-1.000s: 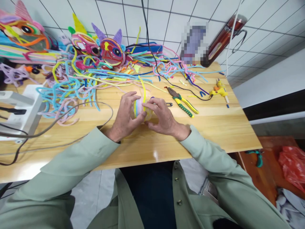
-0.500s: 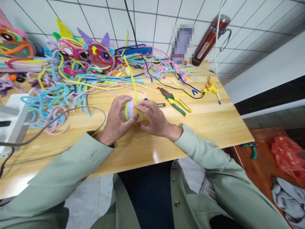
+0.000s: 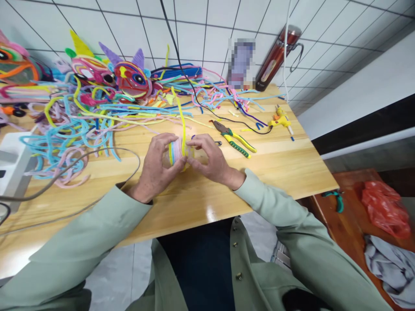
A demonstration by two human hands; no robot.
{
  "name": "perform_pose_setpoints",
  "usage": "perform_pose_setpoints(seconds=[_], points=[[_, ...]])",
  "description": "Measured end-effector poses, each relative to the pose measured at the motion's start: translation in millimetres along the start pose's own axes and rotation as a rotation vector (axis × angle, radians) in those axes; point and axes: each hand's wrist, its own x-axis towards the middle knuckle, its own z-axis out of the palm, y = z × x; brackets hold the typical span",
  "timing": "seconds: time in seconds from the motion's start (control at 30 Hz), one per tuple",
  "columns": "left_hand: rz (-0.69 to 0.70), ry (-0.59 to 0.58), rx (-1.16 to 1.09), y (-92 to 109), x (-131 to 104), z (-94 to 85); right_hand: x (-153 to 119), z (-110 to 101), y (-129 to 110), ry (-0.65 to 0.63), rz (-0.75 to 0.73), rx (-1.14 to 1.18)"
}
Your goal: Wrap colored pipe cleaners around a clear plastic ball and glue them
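My left hand (image 3: 158, 163) is closed round a clear plastic piece, perhaps part of a bottle, wrapped in pink, light-blue and yellow pipe cleaners (image 3: 176, 151). Its thumb presses the near side of the wrapping. On the right edge, my right hand (image 3: 210, 159) has its thumb and fingertips pinched on a yellow pipe cleaner (image 3: 182, 114), whose free end stands up and away from me. Fingers partly cover the clear piece. Just beyond the right hand lie pliers (image 3: 231, 137) with green and yellow handles, and the tip of a small metal object (image 3: 218, 143).
Loose pipe cleaners (image 3: 68, 125) crowd the table's left and back. Decorated animal heads (image 3: 132, 80) stand behind them. A yellow glue gun (image 3: 280, 119) lies to the right, its black cord crossing the table. A red-brown flask (image 3: 275, 60) leans by the wall; a white power strip (image 3: 19, 168) sits left.
The view has shifted slightly, moving the background left. Both hands stay at the wrapped piece, and the upright yellow pipe cleaner leans a little differently. The right fingers have moved slightly.
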Motion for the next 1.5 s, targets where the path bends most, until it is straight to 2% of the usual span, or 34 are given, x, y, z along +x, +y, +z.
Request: perform_pose_setpoints(seconds=[0.17,0.27,0.47,0.83,1.17,1.37,1.5], points=[[0.023,0.012,-0.007,2,0,4.4,6,-3,-5,0.021,0.294,0.143],[0.036,0.013,-0.014,3,-1,7.1,10,-5,-11,0.036,0.388,0.2],[0.044,0.009,-0.004,5,-3,10.0,18,-8,-19,0.081,0.408,0.213],[0.087,-0.012,0.053,9,-2,11.1,24,-8,-25,0.047,0.406,0.105],[0.045,-0.038,0.044,9,-3,11.1,24,-5,-24,0.02,0.512,0.22],[0.04,-0.047,0.034,9,-3,9.7,23,-6,-24,0.008,0.517,0.237],[0.034,-0.051,0.032,9,-3,9.1,22,-6,-19,-0.015,0.558,0.355]])
